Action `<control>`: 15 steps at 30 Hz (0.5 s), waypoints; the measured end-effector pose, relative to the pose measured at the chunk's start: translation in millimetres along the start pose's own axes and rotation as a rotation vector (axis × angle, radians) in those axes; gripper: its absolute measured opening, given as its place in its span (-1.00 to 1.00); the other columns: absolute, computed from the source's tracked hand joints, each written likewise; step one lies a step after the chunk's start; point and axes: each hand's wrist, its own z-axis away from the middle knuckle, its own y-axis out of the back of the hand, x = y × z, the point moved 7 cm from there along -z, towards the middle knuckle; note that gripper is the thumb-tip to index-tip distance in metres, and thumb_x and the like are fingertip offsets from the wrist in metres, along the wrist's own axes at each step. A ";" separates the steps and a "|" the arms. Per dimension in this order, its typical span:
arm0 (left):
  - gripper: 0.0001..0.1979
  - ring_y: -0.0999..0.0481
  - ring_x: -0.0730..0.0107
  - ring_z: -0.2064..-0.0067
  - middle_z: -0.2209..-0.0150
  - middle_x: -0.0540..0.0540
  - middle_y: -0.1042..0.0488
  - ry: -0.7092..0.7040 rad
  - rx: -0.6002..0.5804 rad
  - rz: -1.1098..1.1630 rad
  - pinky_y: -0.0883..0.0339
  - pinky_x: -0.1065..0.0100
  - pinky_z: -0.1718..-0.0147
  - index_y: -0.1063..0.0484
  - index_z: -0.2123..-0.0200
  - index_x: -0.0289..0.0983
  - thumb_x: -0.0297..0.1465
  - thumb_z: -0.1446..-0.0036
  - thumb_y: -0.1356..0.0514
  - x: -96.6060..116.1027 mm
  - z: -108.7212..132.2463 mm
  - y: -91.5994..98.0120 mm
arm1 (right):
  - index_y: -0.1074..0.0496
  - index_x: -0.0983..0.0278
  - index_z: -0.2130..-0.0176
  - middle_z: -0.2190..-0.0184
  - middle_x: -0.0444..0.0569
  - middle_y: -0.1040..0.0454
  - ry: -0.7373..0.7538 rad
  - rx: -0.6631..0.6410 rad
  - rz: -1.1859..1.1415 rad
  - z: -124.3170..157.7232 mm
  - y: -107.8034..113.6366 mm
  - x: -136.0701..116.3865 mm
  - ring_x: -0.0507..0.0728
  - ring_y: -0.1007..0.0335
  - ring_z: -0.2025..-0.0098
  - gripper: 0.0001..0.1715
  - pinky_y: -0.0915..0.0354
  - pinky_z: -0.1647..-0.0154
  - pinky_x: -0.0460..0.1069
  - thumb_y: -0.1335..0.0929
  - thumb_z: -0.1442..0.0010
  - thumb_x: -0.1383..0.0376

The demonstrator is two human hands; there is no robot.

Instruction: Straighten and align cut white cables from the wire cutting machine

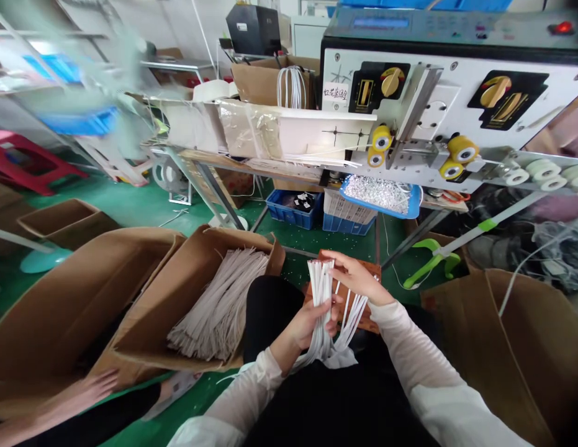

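A bundle of cut white cables (322, 285) stands upright over my lap, its ends level at the top. My left hand (311, 320) is wrapped round the middle of the bundle. At its upper right edge my right hand (358, 277) is closed, fingers and thumb at the cable ends. More white cables (356, 316) fan down to the right over a reddish-brown board or stool (373, 320). The lower ends of the bundle bend down over my lap, where a white piece (341, 358) lies.
Left of my knee stands a carton (149, 323) of many cut cables (223, 304). A wire-cutting machine (438, 93) sits on the bench ahead, above a blue tray (412, 205) of scraps. Another carton (493, 347) is at right. Another person's hand (95, 388) shows lower left.
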 end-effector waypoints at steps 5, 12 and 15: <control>-0.63 -0.06 0.67 0.61 0.50 0.07 -0.27 0.003 0.014 0.038 -0.06 0.52 0.60 -0.40 0.06 -0.32 -0.29 -0.11 -0.32 2.2 0.1 -1.5 | -0.45 0.20 0.15 -0.15 0.04 -0.32 0.189 0.086 0.258 4.8 3.9 -26.5 0.18 -0.29 -0.17 -0.81 -0.31 -0.13 0.14 -0.30 -0.23 0.36; -0.63 -0.04 0.68 0.61 0.56 0.05 -0.23 -0.004 0.068 -0.052 0.02 0.52 0.62 -0.31 0.48 -0.37 -0.23 -0.04 -0.37 1.9 -0.4 -3.6 | -0.46 0.22 0.15 -0.21 0.06 -0.28 0.244 -0.043 0.574 9.9 -8.1 -41.5 0.25 -0.17 -0.26 -0.80 -0.20 -0.23 0.24 -0.32 -0.21 0.37; -0.65 -0.06 0.67 0.60 0.54 0.04 -0.26 -0.008 0.076 -0.054 0.00 0.51 0.62 -0.35 0.42 -0.37 -0.24 0.00 -0.39 1.5 -0.2 -5.3 | -0.43 0.22 0.24 -0.16 0.03 -0.32 0.206 -0.050 0.537 6.9 -5.6 -39.6 0.22 -0.22 -0.22 -0.89 -0.22 -0.20 0.21 -0.31 -0.21 0.38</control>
